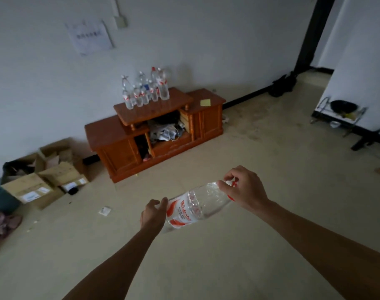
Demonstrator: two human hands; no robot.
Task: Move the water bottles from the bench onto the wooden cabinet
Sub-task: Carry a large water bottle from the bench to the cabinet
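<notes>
Water bottle held sideways in mid-air over the floor, well apart from the wooden cabinet ahead. My left hand curls round its base end, and my right hand pinches the neck by the red cap. Both are gripping.

It's clear thin plastic with a ribbed round body and a glossy red-and-white label. Can't tell how full it is. I'd guess it's light to moderate in weight. The walls will likely dent if I squeeze hard, and the smooth film is probably a bit slippery. The best hold is probably round the ribbed middle or the stiff neck.

The cabinet is glossy orange-brown wood with turned posts and a flat raised top. A cluster of similar bottles stands there upright, crowded together, so the free spot looks like the front edge. A yellow note lies on the right section. Cardboard boxes are on the floor to the left.
</notes>
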